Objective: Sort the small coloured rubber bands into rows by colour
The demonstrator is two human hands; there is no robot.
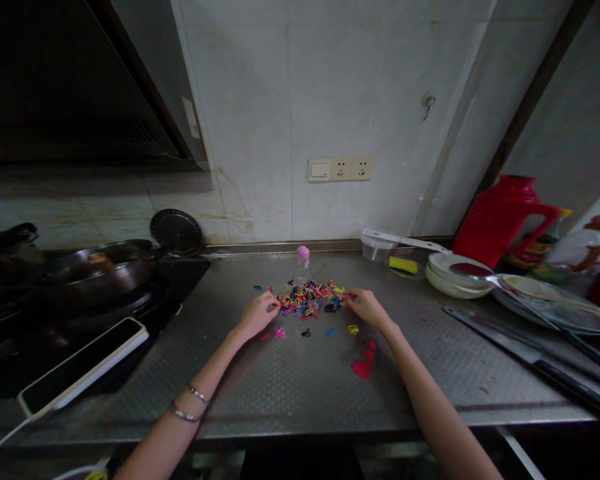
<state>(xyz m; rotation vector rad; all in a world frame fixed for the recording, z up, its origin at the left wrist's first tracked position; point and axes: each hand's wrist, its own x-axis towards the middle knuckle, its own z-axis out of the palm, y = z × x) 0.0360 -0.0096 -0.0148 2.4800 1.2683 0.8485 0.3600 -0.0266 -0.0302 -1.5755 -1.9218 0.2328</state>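
A heap of small, many-coloured rubber bands (pixel 305 299) lies on the metal counter between my hands. At its left edge is my left hand (pixel 260 312), thumb and fingertips pinched together; whatever they hold is too small to make out. On the opposite side, my right hand (pixel 365 307) touches the heap's edge, its fingers closed, and I cannot see what is in them. In front of the heap sit separate little clusters: pink (pixel 280 333), black (pixel 306 333), blue (pixel 331 331) and yellow (pixel 353 329). Behind it stands a small clear bottle with a pink cap (pixel 303 253).
A torn red piece (pixel 363 363) lies near my right forearm. To the right are a long knife (pixel 490 333), stacked bowls (pixel 455 283), a yellow sponge (pixel 403 265) and a red thermos jug (pixel 497 217). A phone (pixel 85 367) and a wok (pixel 100 267) are at the left.
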